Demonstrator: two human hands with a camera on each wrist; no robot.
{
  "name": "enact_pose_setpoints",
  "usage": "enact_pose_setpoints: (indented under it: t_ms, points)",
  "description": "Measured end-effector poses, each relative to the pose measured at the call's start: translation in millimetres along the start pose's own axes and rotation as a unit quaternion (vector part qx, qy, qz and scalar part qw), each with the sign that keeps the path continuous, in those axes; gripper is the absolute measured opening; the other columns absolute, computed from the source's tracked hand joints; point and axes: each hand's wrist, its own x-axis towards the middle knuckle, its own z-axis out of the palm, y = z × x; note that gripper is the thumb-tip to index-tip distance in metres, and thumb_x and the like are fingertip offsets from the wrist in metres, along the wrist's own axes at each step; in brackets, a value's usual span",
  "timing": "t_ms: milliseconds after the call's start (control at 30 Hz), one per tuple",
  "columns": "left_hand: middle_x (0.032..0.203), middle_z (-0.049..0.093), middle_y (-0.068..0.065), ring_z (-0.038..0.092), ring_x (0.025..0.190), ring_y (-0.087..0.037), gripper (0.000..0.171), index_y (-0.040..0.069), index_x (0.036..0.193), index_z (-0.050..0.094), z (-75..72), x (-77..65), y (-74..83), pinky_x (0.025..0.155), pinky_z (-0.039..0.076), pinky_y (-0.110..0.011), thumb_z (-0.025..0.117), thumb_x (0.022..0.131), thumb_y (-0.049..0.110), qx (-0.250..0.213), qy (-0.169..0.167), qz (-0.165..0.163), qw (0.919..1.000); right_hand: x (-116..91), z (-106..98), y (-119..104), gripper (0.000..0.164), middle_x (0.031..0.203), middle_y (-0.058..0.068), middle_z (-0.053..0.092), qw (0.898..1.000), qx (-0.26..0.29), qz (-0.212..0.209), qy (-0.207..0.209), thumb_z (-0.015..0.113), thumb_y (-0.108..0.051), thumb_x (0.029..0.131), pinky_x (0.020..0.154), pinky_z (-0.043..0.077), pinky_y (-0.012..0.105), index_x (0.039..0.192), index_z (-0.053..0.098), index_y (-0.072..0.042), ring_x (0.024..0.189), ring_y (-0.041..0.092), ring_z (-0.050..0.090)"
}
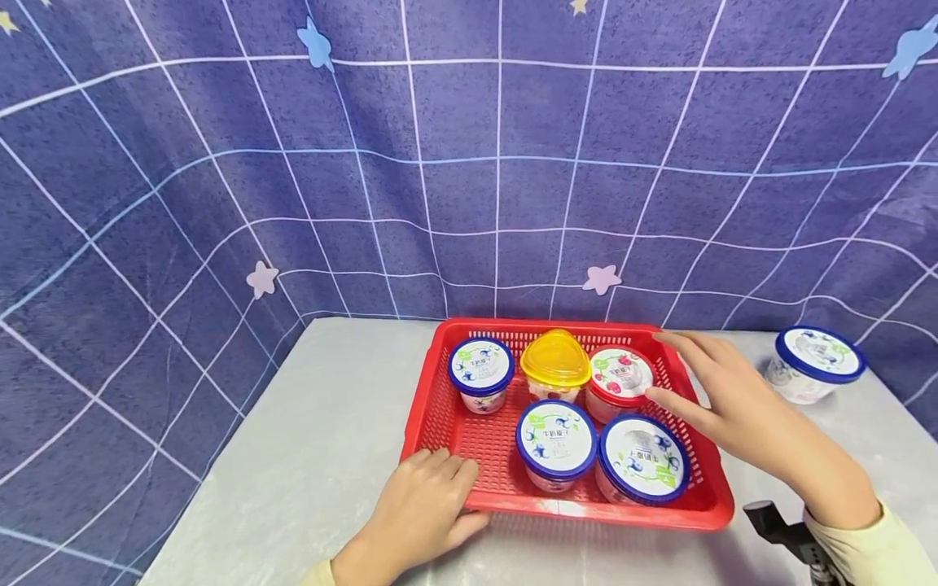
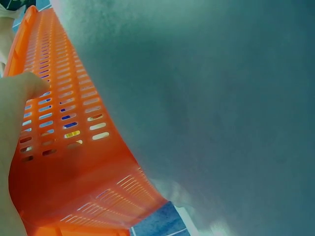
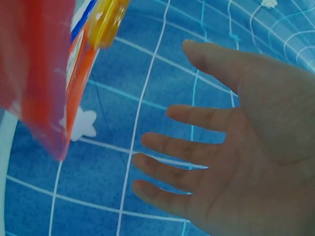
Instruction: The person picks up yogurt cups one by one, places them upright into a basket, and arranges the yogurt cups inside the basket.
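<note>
My left hand [image 1: 425, 509] grips the near left corner of a red slotted basket [image 1: 560, 506], fingers over the rim and thumb against its outer wall. In the left wrist view the thumb presses the perforated side of the basket [image 2: 74, 167]. Inside it stand tubs with blue-rimmed lids [image 1: 481, 365], a tub with a yellow rounded lid [image 1: 555, 358] and a tub with a red-rimmed lid [image 1: 620, 374]. By the basket's far right corner is my right hand [image 1: 740, 399], fingers spread. In the right wrist view that hand [image 3: 221, 142] holds nothing, its palm facing the camera.
Another blue-lidded tub [image 1: 815, 365] stands on the grey table to the right of the basket, beyond my right hand. A purple-blue grid-patterned cloth [image 1: 469, 195] hangs behind the table. The table surface [image 1: 315, 423] extends left of the basket. A black device [image 1: 780, 529] sits by my right sleeve.
</note>
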Motion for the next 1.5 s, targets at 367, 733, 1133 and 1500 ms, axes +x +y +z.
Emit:
enact_pose_setpoints:
  t_ms: [367,733,1133,1500]
  points:
    - [0.063,0.054,0.006,0.052,0.058,-0.015,0.047,0.016,0.080,0.056,0.5,0.5,0.5,0.054,0.039,-0.029,0.076,0.073,0.058,0.000,-0.004,-0.007,1.0000,5,0,53,0.065,0.126,0.030,0.054,0.998,-0.028,0.032,0.054,0.078,-0.027,0.085,0.096,0.033,0.067,0.134,0.050,0.006,0.119,0.052,0.045]
    - [0.063,0.053,0.006,0.051,0.057,-0.016,0.048,0.016,0.079,0.055,2.1,-0.3,-0.6,0.054,0.039,-0.032,0.077,0.071,0.058,-0.004,0.022,-0.001,0.9998,2,-1,111,0.057,0.126,0.036,0.050,0.987,-0.042,0.117,0.107,0.069,-0.029,0.092,0.101,0.024,0.068,0.129,0.050,0.010,0.120,0.062,0.036]
    - [0.064,0.055,0.005,0.053,0.058,-0.017,0.050,0.015,0.080,0.057,2.7,0.6,0.1,0.055,0.041,-0.033,0.078,0.070,0.059,-0.004,0.026,0.001,0.9997,-13,6,156,0.064,0.138,0.036,0.039,0.965,-0.065,0.227,0.118,0.059,-0.044,0.096,0.095,0.018,0.073,0.136,0.047,0.004,0.129,0.061,0.026]
    - [0.065,0.056,0.005,0.054,0.059,-0.017,0.049,0.016,0.081,0.057,3.6,0.3,-0.3,0.056,0.042,-0.033,0.078,0.070,0.059,-0.006,0.015,-0.004,0.9999,-36,21,212,0.082,0.146,0.040,0.021,0.945,-0.125,0.287,0.093,0.051,-0.060,0.094,0.096,0.012,0.076,0.152,0.030,-0.007,0.135,0.064,0.012]
